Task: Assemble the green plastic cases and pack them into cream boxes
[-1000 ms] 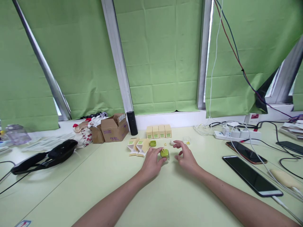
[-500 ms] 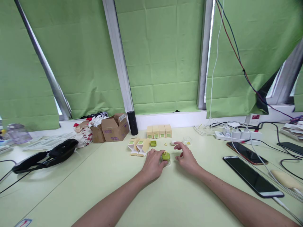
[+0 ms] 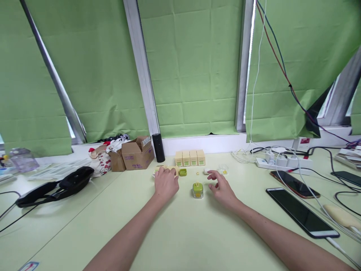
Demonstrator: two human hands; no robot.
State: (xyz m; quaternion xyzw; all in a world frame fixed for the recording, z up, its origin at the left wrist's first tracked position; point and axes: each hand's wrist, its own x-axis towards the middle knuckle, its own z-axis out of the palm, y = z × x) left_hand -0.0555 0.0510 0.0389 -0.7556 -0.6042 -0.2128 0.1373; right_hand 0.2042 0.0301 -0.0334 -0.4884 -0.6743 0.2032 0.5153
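My left hand (image 3: 167, 183) reaches over the opened small cream cartons (image 3: 155, 172) and covers most of them. Its fingers bend down at their far side and the tips are hidden, so whether it grips one I cannot tell. A small clear jar with a green lid and a yellow loop on top (image 3: 197, 190) stands upright between my hands, touched by neither. My right hand (image 3: 222, 189) hovers to the right of the jar, fingers apart and holding nothing. Beyond them lie a green square tray-like piece (image 3: 183, 172), a tiny yellow piece (image 3: 197, 173) and a small white object (image 3: 207, 171).
Several closed cream cartons (image 3: 190, 158) stand in a row near the wall. A clear piece of packaging (image 3: 223, 169) lies at their right. A black cylinder (image 3: 158, 148) and a cardboard box (image 3: 137, 154) are at back left. Phones (image 3: 301, 211), cables and a power strip (image 3: 265, 162) occupy the right.
My left hand has let go of the jar and moved left and away from me, over the opened cartons. The jar stays in place. My right hand has barely moved.
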